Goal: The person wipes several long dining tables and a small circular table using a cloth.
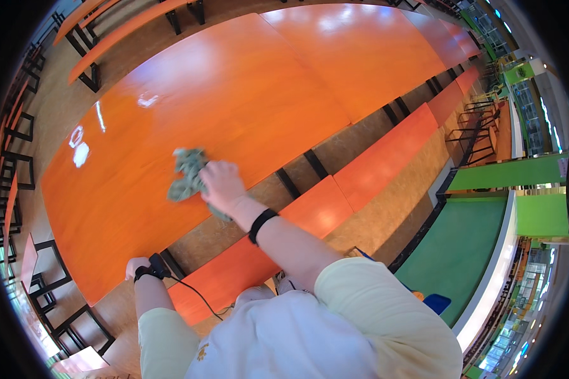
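A crumpled grey-green cloth (188, 176) lies against the glossy orange tabletop (265, 104), close to its near edge. My right hand (223, 185) grips it from above, and part of the cloth hangs over that edge below the hand. A black band circles my right wrist. At the table's near edge, further left, my left hand (136, 268) appears to rest on the corner area; its fingers are mostly hidden. Strapped at my left wrist is a black device (159, 265) with a cable running back toward my body.
An orange bench (313, 203) runs along the near side of the table, close to my legs. More benches (128, 40) with black metal legs stand across the aisle. To the right are a green partition (474, 251) with a white ledge and a blue object (437, 303).
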`<control>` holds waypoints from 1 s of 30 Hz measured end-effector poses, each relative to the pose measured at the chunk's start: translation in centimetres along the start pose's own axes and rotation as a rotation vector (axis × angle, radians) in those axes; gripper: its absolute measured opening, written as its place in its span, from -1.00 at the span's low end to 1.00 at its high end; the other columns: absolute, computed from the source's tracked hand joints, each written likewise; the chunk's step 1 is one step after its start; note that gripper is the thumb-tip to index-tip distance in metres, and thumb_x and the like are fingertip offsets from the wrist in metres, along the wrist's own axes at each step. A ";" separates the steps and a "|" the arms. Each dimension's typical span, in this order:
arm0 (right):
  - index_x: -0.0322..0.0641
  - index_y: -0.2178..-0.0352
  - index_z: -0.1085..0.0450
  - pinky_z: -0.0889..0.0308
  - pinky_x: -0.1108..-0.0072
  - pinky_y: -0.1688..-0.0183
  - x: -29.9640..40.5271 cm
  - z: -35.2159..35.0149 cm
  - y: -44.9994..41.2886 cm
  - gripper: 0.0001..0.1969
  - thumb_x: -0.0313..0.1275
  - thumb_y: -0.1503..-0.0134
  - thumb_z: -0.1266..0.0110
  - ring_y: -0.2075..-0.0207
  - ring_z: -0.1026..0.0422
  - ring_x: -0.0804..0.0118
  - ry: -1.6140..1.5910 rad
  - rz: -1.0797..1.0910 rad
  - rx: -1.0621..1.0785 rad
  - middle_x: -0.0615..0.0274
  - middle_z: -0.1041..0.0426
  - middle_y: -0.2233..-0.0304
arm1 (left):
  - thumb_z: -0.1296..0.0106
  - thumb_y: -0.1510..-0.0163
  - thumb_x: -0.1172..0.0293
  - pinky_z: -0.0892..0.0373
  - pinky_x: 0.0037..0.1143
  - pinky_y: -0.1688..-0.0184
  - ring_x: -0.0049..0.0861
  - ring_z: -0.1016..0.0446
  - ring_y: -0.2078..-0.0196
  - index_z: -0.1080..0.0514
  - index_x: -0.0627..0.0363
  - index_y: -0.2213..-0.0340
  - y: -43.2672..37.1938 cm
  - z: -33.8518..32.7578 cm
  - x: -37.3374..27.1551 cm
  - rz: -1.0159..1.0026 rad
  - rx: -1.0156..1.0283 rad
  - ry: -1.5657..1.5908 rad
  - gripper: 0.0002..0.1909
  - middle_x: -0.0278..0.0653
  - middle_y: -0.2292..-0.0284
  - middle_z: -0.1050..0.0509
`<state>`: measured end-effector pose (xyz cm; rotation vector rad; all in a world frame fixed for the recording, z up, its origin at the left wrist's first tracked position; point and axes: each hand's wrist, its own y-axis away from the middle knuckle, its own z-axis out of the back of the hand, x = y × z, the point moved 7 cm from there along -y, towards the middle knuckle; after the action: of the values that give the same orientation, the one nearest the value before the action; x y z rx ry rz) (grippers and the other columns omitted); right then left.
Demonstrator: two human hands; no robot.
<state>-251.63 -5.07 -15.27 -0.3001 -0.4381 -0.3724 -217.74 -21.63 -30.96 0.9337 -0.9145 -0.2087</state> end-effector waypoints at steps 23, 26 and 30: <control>-0.21 0.26 -0.36 -0.29 0.19 0.16 -36.2 19.5 1.5 -0.56 -0.16 0.14 -0.11 0.21 -0.35 -0.05 0.535 -0.736 -0.426 0.03 -0.39 0.23 | 0.04 -0.06 0.10 -0.35 -0.12 0.07 -0.22 -0.36 -0.03 -0.38 -0.14 0.02 9.0 3.7 0.5 -0.009 0.129 -0.110 -0.56 -0.35 -0.03 -0.36; -0.20 0.22 -0.36 -0.29 0.19 0.14 -36.2 19.5 1.1 -0.55 -0.14 0.11 -0.07 0.17 -0.36 -0.08 0.513 -0.767 -0.443 -0.02 -0.39 0.21 | 0.00 -0.04 0.15 -0.31 -0.10 0.01 -0.19 -0.32 -0.07 -0.37 -0.12 0.00 8.6 3.0 1.0 -0.002 0.150 -0.074 -0.55 -0.34 -0.06 -0.33; -0.21 0.15 -0.35 -0.26 0.21 0.07 -36.1 20.6 1.0 -0.51 -0.12 0.07 -0.01 0.15 -0.38 -0.16 0.418 -0.925 -0.357 -0.15 -0.40 0.19 | -0.05 -0.01 0.13 -0.25 -0.08 -0.03 -0.22 -0.29 -0.09 -0.36 -0.13 -0.01 11.5 5.2 0.1 -0.008 0.117 -0.015 -0.51 -0.35 -0.07 -0.31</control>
<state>-288.87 13.49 -14.33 -0.3420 -0.0655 -1.3995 -224.14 -17.83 -20.69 1.0446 -0.9453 -0.1706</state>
